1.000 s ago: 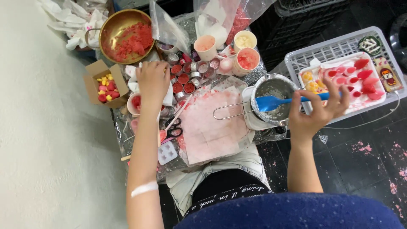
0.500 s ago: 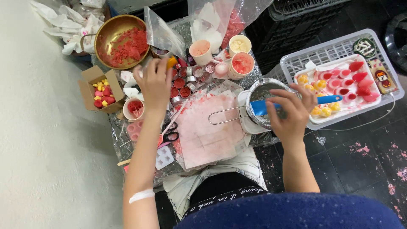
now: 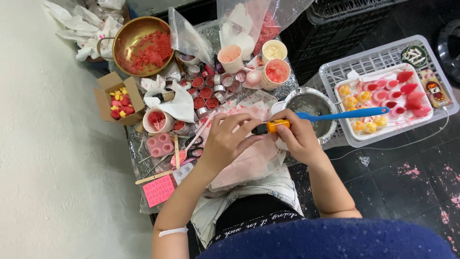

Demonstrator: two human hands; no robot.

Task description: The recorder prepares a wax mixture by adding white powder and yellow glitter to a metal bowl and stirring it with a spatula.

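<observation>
From the head cam we're looking straight down at both hands meeting over a pink-stained sheet. The small orange tool with a black tip sits right between them. Our right hand is curled snugly around its orange end, and our left hand has its fingers bent in, fingertips touching the black tip. Just past the right hand is a steel pot with a blue spatula lying across its rim, handle reaching over the white basket of red and yellow moulded pieces. Beyond the left hand are small tins of red stuff and a brass bowl.
</observation>
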